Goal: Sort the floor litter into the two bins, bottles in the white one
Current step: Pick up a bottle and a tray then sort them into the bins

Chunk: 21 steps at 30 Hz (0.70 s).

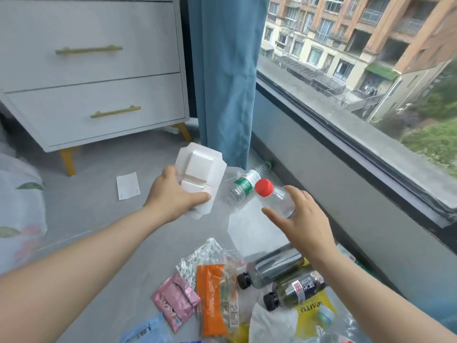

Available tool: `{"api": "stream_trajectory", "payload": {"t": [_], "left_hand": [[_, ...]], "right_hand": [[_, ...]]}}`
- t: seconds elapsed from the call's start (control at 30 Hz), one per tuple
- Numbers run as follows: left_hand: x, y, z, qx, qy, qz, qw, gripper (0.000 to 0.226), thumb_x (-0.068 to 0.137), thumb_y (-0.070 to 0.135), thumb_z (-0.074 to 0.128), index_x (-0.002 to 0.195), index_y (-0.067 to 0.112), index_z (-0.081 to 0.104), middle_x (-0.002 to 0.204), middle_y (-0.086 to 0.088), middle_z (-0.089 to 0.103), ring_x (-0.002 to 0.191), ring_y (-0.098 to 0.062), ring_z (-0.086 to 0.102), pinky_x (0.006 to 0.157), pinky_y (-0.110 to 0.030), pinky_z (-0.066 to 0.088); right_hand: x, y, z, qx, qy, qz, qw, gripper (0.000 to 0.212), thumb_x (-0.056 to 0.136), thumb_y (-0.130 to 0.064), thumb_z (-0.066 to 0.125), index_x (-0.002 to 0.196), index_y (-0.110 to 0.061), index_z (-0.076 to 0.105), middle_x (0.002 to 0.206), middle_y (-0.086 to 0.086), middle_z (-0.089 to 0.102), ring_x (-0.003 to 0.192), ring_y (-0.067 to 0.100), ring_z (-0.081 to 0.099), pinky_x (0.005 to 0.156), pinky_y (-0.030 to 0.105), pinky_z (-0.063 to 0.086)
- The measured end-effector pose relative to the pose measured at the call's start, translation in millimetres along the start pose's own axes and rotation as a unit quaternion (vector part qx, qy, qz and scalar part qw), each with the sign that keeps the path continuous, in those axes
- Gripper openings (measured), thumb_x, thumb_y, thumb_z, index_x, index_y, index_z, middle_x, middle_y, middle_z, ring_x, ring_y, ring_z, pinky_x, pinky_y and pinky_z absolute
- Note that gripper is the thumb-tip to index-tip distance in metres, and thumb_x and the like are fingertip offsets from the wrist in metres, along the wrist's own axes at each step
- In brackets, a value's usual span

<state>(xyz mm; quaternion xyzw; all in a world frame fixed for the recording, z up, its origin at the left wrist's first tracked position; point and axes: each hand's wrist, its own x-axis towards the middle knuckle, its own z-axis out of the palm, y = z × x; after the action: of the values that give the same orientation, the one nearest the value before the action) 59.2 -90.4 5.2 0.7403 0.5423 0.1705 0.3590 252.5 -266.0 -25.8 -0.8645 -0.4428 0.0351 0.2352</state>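
Nearest the camera, well short of the curtain [222, 82], litter is lying in a heap on the floor [99, 219]. It includes a pink wrapper [175, 300], an orange packet [212, 298], clear film [197, 256] and a yellow bag [312, 315]. A dark bottle [274, 267] and a labelled dark bottle [296, 288] are lying side by side in this heap, black caps pointing left.

Closer to the curtain, both arms are reaching forward. The left hand [173, 196] is gripping a white carton [200, 174], thumb across its face, and is holding it up just in front of the curtain's hem. The right hand [301, 219] is holding a red-cap bottle [277, 199] to the right of the carton. Thumb and fingers are curving loosely round the clear body, and the cap is pointing toward the curtain.

Between the two hands, a green-label bottle [247, 184] is lying on the floor just before the curtain's foot. A paper slip [128, 186] is lying flat to the curtain's left.

Further back, a white dresser [94, 70] is standing left of the curtain. A window [346, 70] is running off to its right.
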Motion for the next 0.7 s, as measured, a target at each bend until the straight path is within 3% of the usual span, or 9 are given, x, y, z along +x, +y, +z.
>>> {"api": "stream_trajectory", "payload": {"t": [0.23,0.33,0.5,0.7], "left_hand": [[22.4,88.0,-93.4,-0.051,0.023,-0.007,0.998,0.062,0.064,0.035,0.084,0.108,0.014,0.046,0.098,0.006,0.053,0.092,-0.019,0.052,0.066,-0.030,0.040],[13.6,146.3,-153.8,-0.065,0.019,-0.024,0.997,0.059,0.064,0.035,0.084,0.103,0.013,0.046,0.090,0.010,0.052,0.084,-0.015,0.051,0.057,-0.024,0.036],[-8.9,258.5,-260.9,-0.093,0.007,-0.028,0.995,0.070,0.050,0.045,0.078,0.104,0.012,0.047,0.098,0.004,0.058,0.090,-0.019,0.057,0.059,-0.026,0.040],[-48.8,400.8,-390.8,-0.129,0.009,0.025,0.991,0.058,0.063,0.031,0.084,0.106,0.014,0.048,0.102,0.005,0.059,0.086,-0.013,0.057,0.059,-0.020,0.041]], "right_hand": [[61.0,-77.3,-81.3,0.106,0.029,0.028,0.994,0.066,0.076,-0.070,0.057,0.127,-0.029,0.051,0.114,-0.012,0.060,0.101,0.013,0.060,0.081,0.028,0.044],[76.7,-120.2,-148.7,0.154,0.032,0.067,0.985,0.059,0.077,-0.065,0.060,0.122,-0.027,0.054,0.103,-0.011,0.059,0.092,0.014,0.058,0.076,0.029,0.043],[98.9,-193.2,-288.4,0.165,0.022,0.075,0.983,0.061,0.079,-0.061,0.063,0.127,-0.026,0.053,0.118,-0.006,0.061,0.106,0.016,0.058,0.085,0.034,0.047],[118.3,-281.9,-473.5,0.199,0.061,0.065,0.976,0.080,0.072,-0.074,0.057,0.133,-0.023,0.051,0.127,-0.003,0.062,0.113,0.019,0.060,0.094,0.043,0.050]]}}
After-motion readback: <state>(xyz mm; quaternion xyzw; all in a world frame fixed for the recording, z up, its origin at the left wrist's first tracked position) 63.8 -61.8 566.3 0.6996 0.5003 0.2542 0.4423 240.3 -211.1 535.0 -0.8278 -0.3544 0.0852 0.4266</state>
